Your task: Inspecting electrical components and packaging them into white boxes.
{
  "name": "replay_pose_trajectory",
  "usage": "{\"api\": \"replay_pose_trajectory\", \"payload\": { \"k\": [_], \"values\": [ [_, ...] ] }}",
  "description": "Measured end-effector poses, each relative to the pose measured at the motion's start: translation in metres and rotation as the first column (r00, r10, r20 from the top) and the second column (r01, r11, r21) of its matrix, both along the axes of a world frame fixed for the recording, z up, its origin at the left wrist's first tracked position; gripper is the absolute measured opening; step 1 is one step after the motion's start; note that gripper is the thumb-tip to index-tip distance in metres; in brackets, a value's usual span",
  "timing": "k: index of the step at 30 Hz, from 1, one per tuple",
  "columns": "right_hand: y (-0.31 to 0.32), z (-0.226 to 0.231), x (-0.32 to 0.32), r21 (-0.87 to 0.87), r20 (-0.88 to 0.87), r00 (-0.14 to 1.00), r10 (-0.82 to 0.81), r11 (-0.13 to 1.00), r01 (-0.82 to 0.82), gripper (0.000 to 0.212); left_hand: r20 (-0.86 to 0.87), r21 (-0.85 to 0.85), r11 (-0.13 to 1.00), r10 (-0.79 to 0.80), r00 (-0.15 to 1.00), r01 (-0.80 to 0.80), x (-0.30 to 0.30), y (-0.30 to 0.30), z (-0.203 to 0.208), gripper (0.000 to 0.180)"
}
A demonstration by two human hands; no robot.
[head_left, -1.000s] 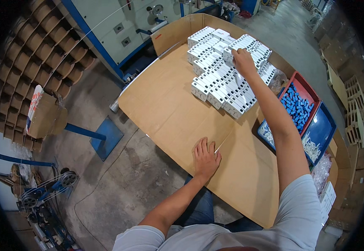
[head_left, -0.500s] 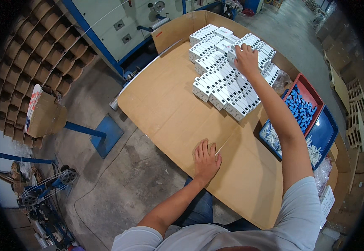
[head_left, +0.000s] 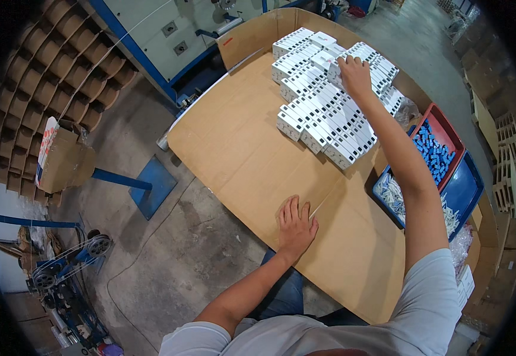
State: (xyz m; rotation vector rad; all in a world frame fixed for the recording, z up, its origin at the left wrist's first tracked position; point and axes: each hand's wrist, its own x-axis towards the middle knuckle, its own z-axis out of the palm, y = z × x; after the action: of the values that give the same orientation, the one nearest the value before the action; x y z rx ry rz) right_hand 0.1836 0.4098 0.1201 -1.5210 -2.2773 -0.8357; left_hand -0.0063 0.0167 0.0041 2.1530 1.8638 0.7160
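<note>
I start at the left, where the brown cardboard surface (head_left: 222,142) runs out to its curved edge. On its near part I have the left hand (head_left: 296,228) lying palm down, fingers loosely spread, with nothing visible in its grip. Farther off, the white boxes (head_left: 323,121) lie packed side by side in rows, dark marks along their faces. I judge the grouping well along: the rows sit tight against each other, though their near edge is stepped rather than even, and one block stands higher than its neighbours.

Over that raised block I have the right hand (head_left: 356,76), fingers curled down at the box tops; I can't tell from here whether they pinch a box or only touch it.

To the right, a red tray (head_left: 446,126) holds a heap of loose blue pieces (head_left: 433,151). Against it a blue tray (head_left: 468,187) holds loose white pieces (head_left: 451,218), partly hidden by the forearm. Those heaps look unused to me, so I'd count them as left over for now. Whether the boxes are filled or sealed, I can't make out.
</note>
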Motion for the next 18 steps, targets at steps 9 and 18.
{"api": "replay_pose_trajectory", "payload": {
  "k": [9, 18],
  "values": [
    [-0.001, 0.004, 0.004, -0.03, 0.047, 0.995, -0.092, 0.995, 0.094, 0.041, 0.0, 0.005, 1.0, 0.007, 1.0, -0.007, 0.002, 0.0, -0.003, 0.047],
    [-0.012, 0.012, -0.001, -0.044, 0.034, 0.995, -0.095, 0.994, 0.097, 0.048, -0.008, 0.008, 1.0, 0.0, 1.0, 0.0, 0.001, 0.0, 0.0, 0.046]
  ]
}}
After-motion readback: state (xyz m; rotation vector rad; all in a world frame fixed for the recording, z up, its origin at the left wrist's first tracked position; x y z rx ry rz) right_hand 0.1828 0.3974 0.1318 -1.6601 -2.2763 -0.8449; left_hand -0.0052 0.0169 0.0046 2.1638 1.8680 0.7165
